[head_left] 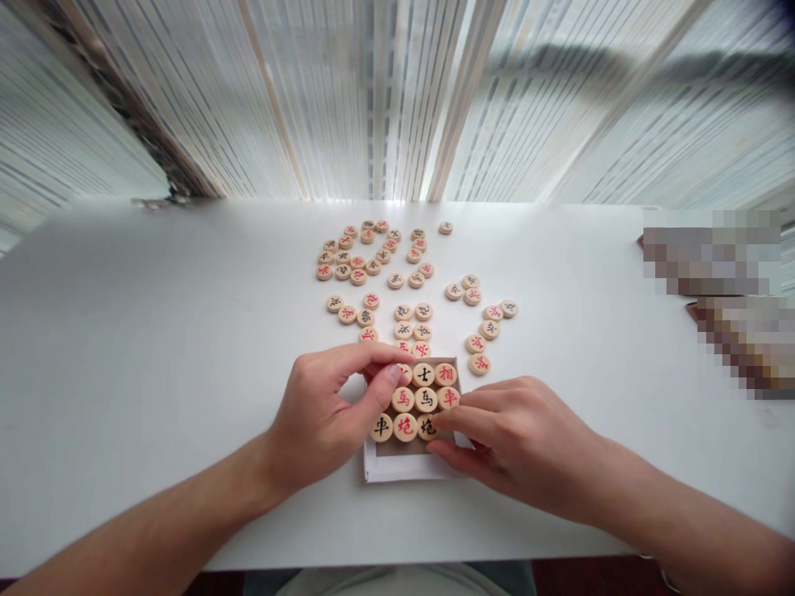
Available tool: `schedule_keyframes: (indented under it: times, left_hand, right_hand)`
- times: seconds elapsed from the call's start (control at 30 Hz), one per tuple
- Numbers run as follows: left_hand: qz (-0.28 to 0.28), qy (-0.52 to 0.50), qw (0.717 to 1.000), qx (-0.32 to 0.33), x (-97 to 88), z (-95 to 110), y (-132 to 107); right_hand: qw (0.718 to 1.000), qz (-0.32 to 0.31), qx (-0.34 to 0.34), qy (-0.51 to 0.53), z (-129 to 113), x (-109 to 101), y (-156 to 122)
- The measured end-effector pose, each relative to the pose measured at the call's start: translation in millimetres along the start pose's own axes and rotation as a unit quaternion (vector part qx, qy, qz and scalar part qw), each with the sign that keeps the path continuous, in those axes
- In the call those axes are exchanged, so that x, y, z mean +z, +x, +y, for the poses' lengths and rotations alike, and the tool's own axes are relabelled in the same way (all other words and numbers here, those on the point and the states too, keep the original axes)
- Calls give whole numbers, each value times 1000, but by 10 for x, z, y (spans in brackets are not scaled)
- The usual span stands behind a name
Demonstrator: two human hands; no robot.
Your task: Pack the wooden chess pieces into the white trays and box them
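A small white open box holds rows of round wooden Chinese chess pieces with red and black characters. My right hand comes in from the right, its thumb and index finger closed around a black-marked chess piece at the near right of the rows. My left hand curls over the box's far left corner. Its thumb touches a red-marked chess piece or the one behind it, and its index finger lies along the far rim. What sits under the left fingers is hidden.
More loose chess pieces lie scattered beyond the box on the white table, with a bent line of chess pieces to the right. Two blurred-out objects rest at the right edge. Striped curtains hang behind the table.
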State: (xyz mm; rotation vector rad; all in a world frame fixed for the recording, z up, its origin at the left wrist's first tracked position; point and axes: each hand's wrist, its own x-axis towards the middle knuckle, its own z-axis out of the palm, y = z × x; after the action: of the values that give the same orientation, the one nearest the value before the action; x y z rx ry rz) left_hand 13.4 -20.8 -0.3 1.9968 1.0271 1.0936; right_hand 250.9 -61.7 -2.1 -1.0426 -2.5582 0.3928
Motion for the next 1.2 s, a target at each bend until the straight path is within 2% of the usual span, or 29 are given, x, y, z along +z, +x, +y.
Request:
schedule_keyframes:
  times: [0.1,0.2,0.33,0.43,0.53,0.67,0.9,1.2]
  left_hand:
    - [3,-2,1000,-4,-15,-11,10]
    - [11,-1,1000,-11,-45,-43,32]
    - [34,5,999,-29,-88,-116,77]
    - [47,0,998,-39,-104,-174,111]
    - [53,3,998,-45,-109,-218,135]
    - [56,14,997,-47,-117,-259,151]
    - [56,18,998,-38,-119,-277,158]
    - [54,26,998,-31,-114,-254,158]
  right_hand:
    - [999,31,0,41,20,-36,26]
    - [991,108,20,77,65,-75,72]
    - [975,189,84,79,198,-101,148]
    - [966,216,129,53,331,-92,206]
    - [966,194,162,48,455,-87,285]
    - [976,124,178,30,586,-107,437]
    - [986,58,156,9,728,-98,661]
    - [992,19,127,-5,741,-64,731]
